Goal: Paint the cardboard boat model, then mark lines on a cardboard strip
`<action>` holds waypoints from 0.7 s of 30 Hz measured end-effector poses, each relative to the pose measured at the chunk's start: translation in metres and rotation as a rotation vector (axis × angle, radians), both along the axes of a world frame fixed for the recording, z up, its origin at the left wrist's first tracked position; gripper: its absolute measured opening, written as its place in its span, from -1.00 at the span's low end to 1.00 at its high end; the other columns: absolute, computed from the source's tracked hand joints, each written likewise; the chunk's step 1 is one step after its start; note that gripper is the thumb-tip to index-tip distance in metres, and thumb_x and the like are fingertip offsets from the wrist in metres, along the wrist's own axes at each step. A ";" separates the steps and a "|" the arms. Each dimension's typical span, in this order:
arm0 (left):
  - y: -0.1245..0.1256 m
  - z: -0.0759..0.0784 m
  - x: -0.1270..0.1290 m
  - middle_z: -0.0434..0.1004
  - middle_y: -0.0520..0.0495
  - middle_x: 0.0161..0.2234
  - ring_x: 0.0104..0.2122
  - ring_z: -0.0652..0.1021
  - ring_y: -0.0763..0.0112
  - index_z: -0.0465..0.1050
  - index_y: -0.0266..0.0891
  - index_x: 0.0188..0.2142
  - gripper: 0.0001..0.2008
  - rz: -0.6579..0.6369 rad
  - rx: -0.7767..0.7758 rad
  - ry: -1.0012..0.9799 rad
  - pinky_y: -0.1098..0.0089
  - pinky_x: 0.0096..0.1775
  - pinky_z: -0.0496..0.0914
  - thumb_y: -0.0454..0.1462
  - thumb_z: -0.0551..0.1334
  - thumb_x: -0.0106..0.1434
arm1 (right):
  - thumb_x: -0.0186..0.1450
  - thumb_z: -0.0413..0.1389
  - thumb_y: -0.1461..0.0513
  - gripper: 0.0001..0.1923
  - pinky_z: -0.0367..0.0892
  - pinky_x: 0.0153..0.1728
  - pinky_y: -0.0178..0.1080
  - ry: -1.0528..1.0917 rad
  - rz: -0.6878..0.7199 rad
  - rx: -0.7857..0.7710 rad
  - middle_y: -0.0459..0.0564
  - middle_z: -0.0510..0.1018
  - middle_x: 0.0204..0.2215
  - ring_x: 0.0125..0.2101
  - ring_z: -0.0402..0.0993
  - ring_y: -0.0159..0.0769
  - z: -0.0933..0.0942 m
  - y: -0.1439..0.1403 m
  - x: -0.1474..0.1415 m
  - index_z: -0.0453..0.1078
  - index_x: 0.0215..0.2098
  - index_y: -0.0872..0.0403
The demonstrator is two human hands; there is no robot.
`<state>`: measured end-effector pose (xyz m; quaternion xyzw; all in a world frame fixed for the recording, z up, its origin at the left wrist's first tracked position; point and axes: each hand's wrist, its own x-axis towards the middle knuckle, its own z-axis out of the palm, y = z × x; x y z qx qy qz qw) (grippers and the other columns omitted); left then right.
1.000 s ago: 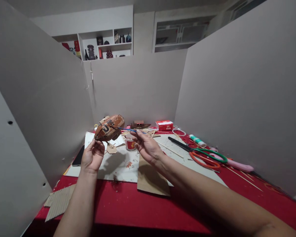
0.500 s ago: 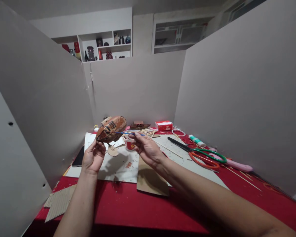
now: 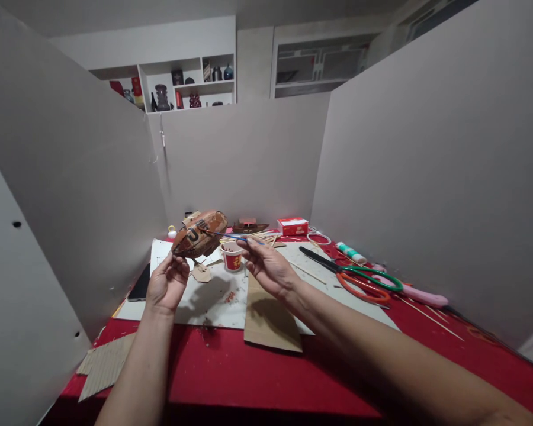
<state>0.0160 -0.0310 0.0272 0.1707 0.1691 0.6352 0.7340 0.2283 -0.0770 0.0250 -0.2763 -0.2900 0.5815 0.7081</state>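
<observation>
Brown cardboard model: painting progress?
Done: the brown egg-shaped cardboard model looks assembled and mostly brown. In hand: left hand holds it up, right hand touches a thin blue-handled brush to it. Left: printed patches still show; small red paper cup stands below.

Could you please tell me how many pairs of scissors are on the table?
2: a green-handled pair and an orange-handled pair, lying crossed on the red table right of the right hand. Clutter may hide others.

Left hand [image 3: 165,285] raised at 11 o'clock, palm turned inward, fingers curled into a pinch at the tips. Right hand [image 3: 269,267] at 12 o'clock, thumb and forefinger pressed together, forearm stretching back toward 4 o'clock. Both forearms bare.
</observation>
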 end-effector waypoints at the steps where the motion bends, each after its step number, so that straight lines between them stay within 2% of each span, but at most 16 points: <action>1: 0.000 0.001 0.000 0.49 0.00 -0.56 -0.59 0.52 0.59 0.43 -0.34 -0.40 -0.71 0.000 -0.024 -0.012 0.58 -0.48 0.48 -0.46 0.02 0.41 | 0.29 0.21 0.35 -0.95 0.34 -0.66 -0.53 -0.005 0.013 -0.010 -0.07 0.69 -0.40 -0.59 0.53 -0.52 -0.001 -0.002 -0.001 0.49 -0.30 0.09; 4: -0.003 0.002 0.001 0.49 0.00 -0.56 -0.60 0.52 0.59 0.43 -0.36 -0.38 -0.69 -0.004 -0.046 -0.041 0.57 -0.50 0.47 -0.44 0.01 0.44 | 0.29 0.19 0.38 -0.90 0.33 -0.68 -0.52 -0.021 0.047 -0.041 -0.07 0.69 -0.41 -0.60 0.54 -0.50 -0.005 -0.008 -0.005 0.51 -0.27 0.09; 8: -0.004 0.004 0.002 0.49 0.00 -0.56 -0.60 0.52 0.58 0.42 -0.36 -0.40 -0.68 0.009 -0.053 -0.036 0.56 -0.49 0.48 -0.44 0.00 0.44 | 0.32 0.15 0.38 -0.87 0.34 -0.65 -0.55 -0.031 0.022 -0.039 -0.10 0.70 -0.40 -0.60 0.52 -0.56 -0.005 -0.009 -0.003 0.52 -0.28 0.07; 12: -0.006 0.005 0.002 0.50 -0.01 -0.56 -0.60 0.52 0.59 0.44 -0.37 -0.37 -0.68 -0.009 -0.049 -0.042 0.58 -0.50 0.48 -0.44 -0.01 0.44 | 0.24 0.23 0.33 -0.90 0.31 -0.66 -0.55 -0.088 -0.001 -0.010 -0.11 0.69 -0.39 -0.58 0.51 -0.56 -0.008 -0.008 0.001 0.54 -0.27 0.05; 17: -0.006 0.005 0.002 0.49 0.01 -0.57 -0.61 0.52 0.59 0.42 -0.36 -0.40 -0.67 -0.007 -0.052 -0.039 0.57 -0.51 0.47 -0.43 -0.02 0.45 | 0.03 0.40 0.15 -0.73 0.27 -0.67 -0.52 -0.228 -0.020 0.038 -0.07 0.67 -0.42 -0.59 0.47 -0.53 -0.026 -0.007 -0.001 0.56 -0.34 0.10; 21: -0.006 0.004 0.003 0.49 0.00 -0.58 -0.62 0.52 0.58 0.41 -0.37 -0.41 -0.66 0.001 -0.060 -0.021 0.57 -0.52 0.46 -0.42 -0.03 0.46 | 0.00 0.40 -0.01 -0.61 0.16 -0.74 -0.50 -0.386 -0.043 0.071 -0.09 0.60 -0.57 -0.70 0.35 -0.56 -0.038 -0.005 -0.001 0.53 -0.43 0.14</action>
